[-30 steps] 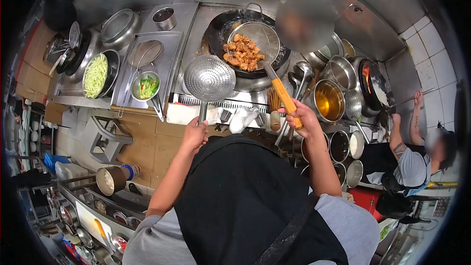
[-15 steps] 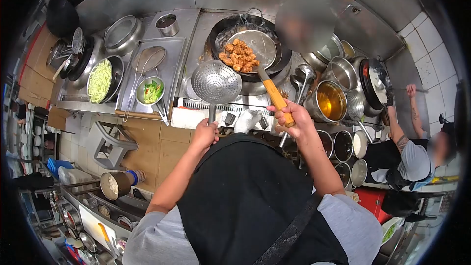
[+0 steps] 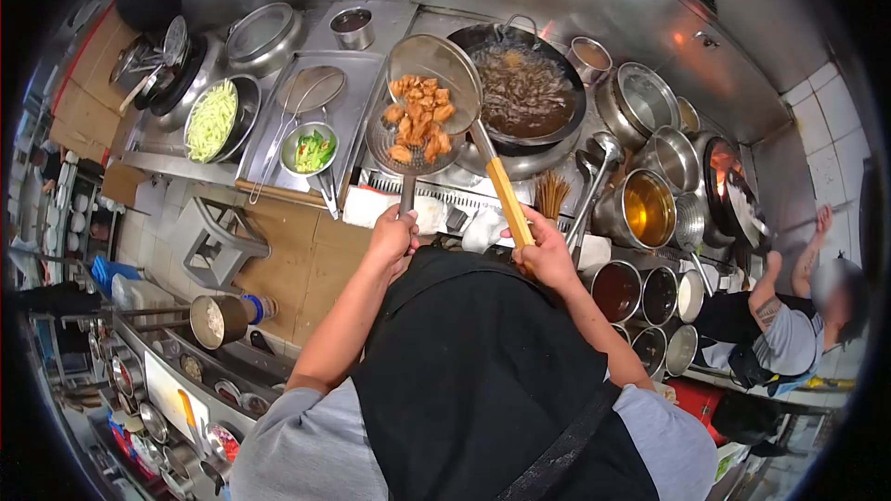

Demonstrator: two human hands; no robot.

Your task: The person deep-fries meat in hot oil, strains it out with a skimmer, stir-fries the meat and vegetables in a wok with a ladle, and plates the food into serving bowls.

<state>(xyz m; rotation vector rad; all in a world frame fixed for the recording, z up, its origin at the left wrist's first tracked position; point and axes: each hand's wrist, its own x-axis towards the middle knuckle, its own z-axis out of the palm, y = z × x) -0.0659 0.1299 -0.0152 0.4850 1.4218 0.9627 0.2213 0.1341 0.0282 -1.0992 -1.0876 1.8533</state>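
My left hand is wrapped round the handle of a perforated skimmer, held level to the left of the wok. My right hand grips the wooden handle of a wire-mesh strainer. The strainer is tipped, its far rim raised, and overlaps the skimmer. Browned fried pieces, which look like battered meat, lie where the two tools meet; I cannot tell which one bears each piece. Dark bubbling oil fills the wok on the burner.
At left stand a bowl of pale green shredded vegetable and a small pan of chopped peppers on a metal tray. A pot of golden oil, ladles and a bamboo brush are at right. A co-worker stands beside another wok with flames.
The strainer with the fried pieces has moved left from above the wok to the skimmer and tipped there. The wok's oil is now in full view. The co-worker's wok has tilted, showing flames.
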